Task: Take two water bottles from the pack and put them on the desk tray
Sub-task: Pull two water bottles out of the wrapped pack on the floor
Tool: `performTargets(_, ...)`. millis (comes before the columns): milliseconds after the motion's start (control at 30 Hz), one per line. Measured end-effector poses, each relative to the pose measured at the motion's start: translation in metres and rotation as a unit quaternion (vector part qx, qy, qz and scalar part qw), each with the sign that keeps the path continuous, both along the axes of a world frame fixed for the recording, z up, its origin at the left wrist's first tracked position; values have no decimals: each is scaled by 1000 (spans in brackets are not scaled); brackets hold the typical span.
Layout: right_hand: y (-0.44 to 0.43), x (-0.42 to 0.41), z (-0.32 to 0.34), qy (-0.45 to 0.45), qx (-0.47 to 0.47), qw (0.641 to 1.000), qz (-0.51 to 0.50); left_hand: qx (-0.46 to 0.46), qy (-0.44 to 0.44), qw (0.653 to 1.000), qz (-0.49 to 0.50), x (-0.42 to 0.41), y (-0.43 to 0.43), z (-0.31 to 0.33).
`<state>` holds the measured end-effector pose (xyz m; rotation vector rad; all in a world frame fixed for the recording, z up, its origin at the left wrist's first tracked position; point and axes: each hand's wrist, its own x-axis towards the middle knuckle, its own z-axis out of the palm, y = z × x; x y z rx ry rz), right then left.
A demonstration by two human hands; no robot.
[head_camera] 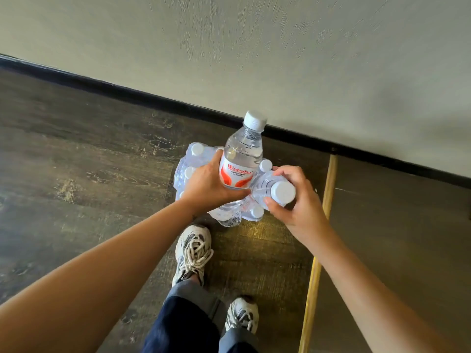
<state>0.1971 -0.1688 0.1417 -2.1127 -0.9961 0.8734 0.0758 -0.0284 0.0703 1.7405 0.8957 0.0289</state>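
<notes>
A shrink-wrapped pack of water bottles (190, 171) sits on the dark wood floor by the wall. My left hand (207, 183) grips a clear bottle with a red and white label (242, 159) around its middle, held above the pack with its white cap pointing to the wall. My right hand (297, 200) is closed around the neck of a second bottle (275, 191), whose white cap faces the camera; its lower body is hidden, so I cannot tell whether it is free of the pack. The desk tray is not in view.
A pale wall with a black skirting board (142, 96) runs diagonally behind the pack. A yellow strip (319, 250) crosses the floor on the right. My two feet in white laced trainers (193, 253) stand just in front of the pack.
</notes>
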Motion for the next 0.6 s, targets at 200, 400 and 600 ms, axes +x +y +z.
performTargets(200, -1, -2, -27, 92, 13, 995, -34, -17, -2, 1000, -6, -1, 0, -3)
performTargets(400, -11, 9, -58, 132, 2, 989, -61, -33, -1, 999, -10, 3, -4, -4)
performTargets(600, -9, 19, -85, 118, -34, 983, -137, -19, -2, 1000, -21, 17, -7, -7)
